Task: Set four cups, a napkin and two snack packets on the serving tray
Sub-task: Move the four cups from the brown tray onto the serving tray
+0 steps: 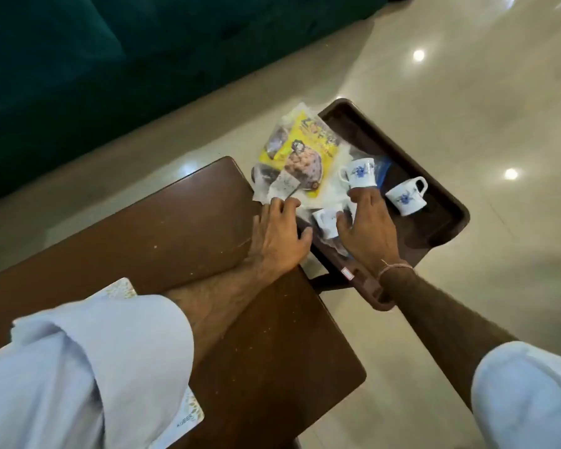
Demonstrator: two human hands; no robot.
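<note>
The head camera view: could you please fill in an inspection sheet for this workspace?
Surface: brown table, scuffed; tray hangs off its far edge.
Job's things: three cups visible on tray, fourth not seen; yellow snack packet overlaps the tray's left rim.
Clutter: card under left sleeve.
Grippers: left hand flat on table edge; right hand, fingers among cups.
Cables: nothing seen.
Surroundings: green sofa, glossy floor.

Cups (405,196) on tray (447,202)
</note>
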